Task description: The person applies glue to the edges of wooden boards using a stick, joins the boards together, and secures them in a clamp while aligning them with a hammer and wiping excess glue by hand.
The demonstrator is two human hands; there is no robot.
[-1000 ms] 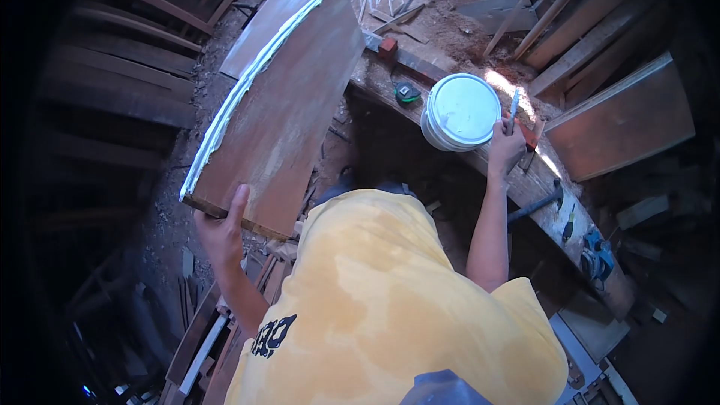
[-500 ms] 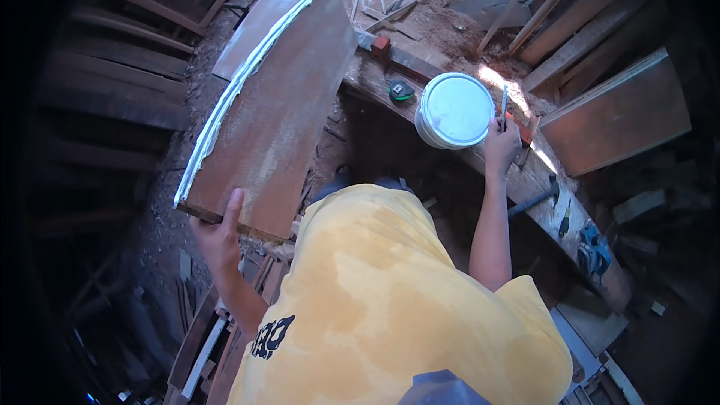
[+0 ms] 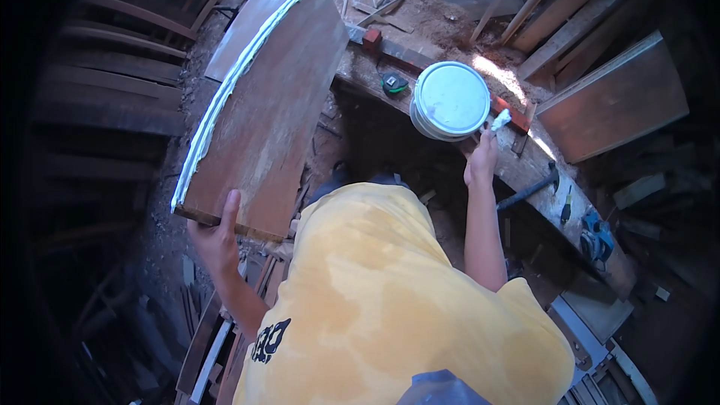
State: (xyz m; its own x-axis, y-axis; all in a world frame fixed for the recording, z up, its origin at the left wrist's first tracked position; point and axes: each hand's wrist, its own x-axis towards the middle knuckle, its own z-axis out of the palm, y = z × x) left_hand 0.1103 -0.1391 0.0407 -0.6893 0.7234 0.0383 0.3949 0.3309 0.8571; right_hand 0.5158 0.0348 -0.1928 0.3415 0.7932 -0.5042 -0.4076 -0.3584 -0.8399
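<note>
My left hand point(image 3: 216, 238) grips the near end of a curved wooden panel point(image 3: 262, 112), thumb on top and fingers underneath. A thick bead of white paste point(image 3: 225, 97) runs along the panel's curved left edge. My right hand point(image 3: 482, 156) is closed around a small, thin spreader point(image 3: 500, 120) whose tip is coated in white paste. The handle is mostly hidden by the fingers. Just left of that hand, a white bucket point(image 3: 452, 97) with its lid on stands on the wooden bench.
On the bench point(image 3: 517, 172) lie a tape measure point(image 3: 393, 83), a red block point(image 3: 372, 39), a hammer point(image 3: 532, 189), a screwdriver point(image 3: 566, 205) and a blue power tool point(image 3: 596, 240). Another panel point(image 3: 615, 101) leans at the right. A second panel point(image 3: 225, 49) lies beyond the held one.
My right hand has shifted slightly left and down, and the spreader has turned so that its white-coated tip now shows. The left hand still holds the panel.
</note>
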